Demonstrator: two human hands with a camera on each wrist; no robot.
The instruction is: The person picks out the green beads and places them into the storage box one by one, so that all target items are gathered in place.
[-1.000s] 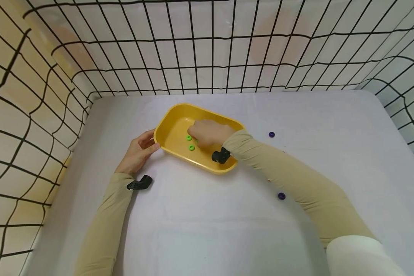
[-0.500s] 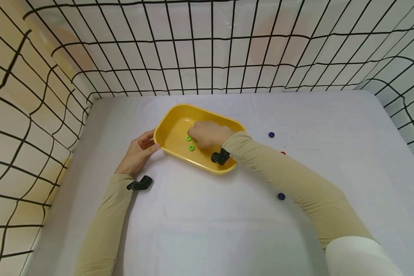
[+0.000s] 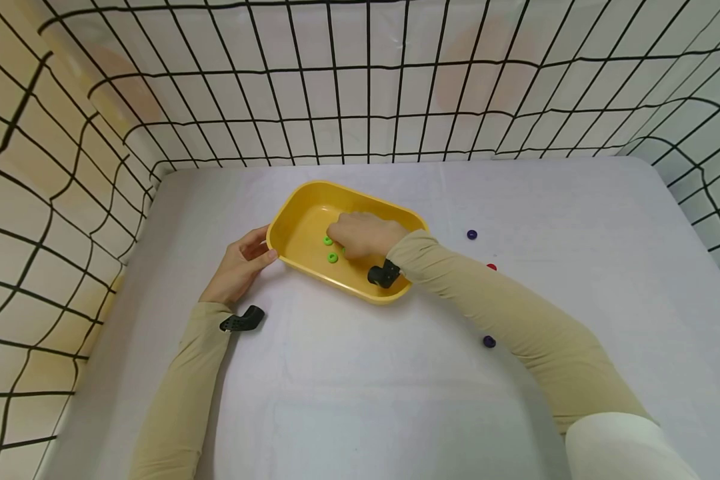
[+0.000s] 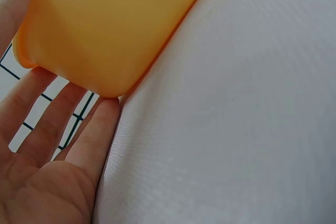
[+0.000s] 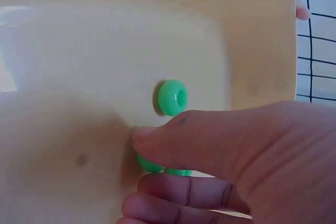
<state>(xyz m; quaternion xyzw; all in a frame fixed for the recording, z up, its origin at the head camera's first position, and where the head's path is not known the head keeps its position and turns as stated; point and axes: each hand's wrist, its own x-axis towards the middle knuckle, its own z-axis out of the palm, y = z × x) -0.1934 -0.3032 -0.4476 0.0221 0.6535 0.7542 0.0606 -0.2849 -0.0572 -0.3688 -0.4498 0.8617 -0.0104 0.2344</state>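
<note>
The right hand reaches down into the yellow tray, thumb and fingers pinched on a green bead on its floor, another green bead lying just beside. The left hand steadies the tray's near corner, fingers straight and spread against its wall.

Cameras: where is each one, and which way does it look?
Head: worn on the head, looking down at the yellow tray on the table; both arms show.
Left wrist: beside the left hand, seeing the tray's outer wall and four fingers.
Right wrist: over the right hand, seeing green beads inside the tray.
All three share the tray.
</note>
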